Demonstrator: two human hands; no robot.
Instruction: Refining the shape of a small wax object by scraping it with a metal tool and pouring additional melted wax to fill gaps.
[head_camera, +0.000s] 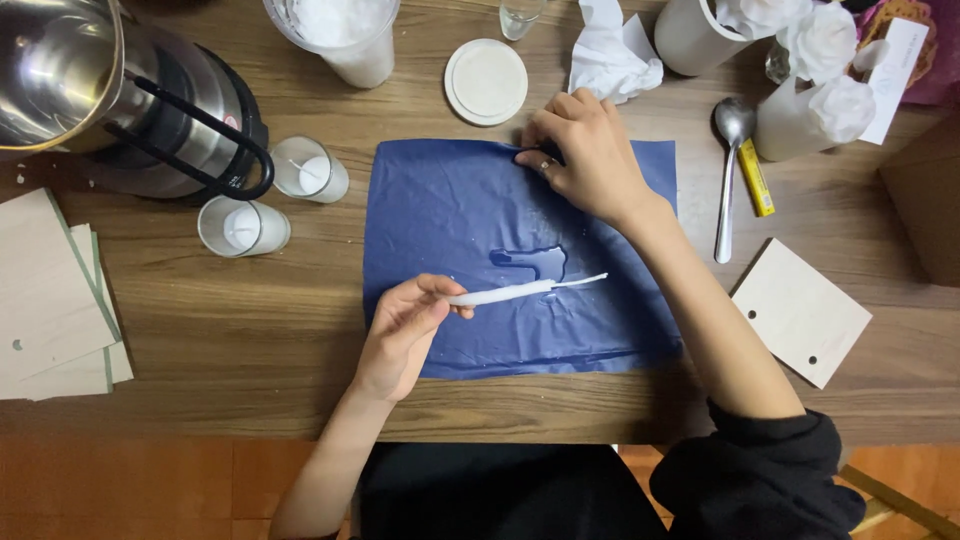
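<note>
From the head camera, looking down at a wooden table (300, 330), the left hand (405, 330) pinches one end of a thin white candle (505, 292) between thumb and fingertips, holding it nearly level above a blue sheet (450, 210) spread flat on the table; the candle's wick end points to the person's right and sits over a small wet patch (530, 262) near the middle of the sheet. The right hand (585, 155) rests on the sheet's far edge, fingers curled down and pressing the sheet against the table, grasping nothing else that can be made out. To the left of the sheet stand two small glasses with white wax (275, 200), one behind the other, close to a steel kettle (110, 100) with a black handle. Beyond the sheet lie a round white lid (486, 81), a crumpled white tissue (610, 60) and a large clear cup of white material (340, 35). To the right of the sheet a metal spoon (728, 170) lies beside a thin yellow stick (756, 178), and nearer the table's front edge rests a pale wooden board (800, 312) with small holes. More pale boards (55, 300) are stacked at the far left.
</note>
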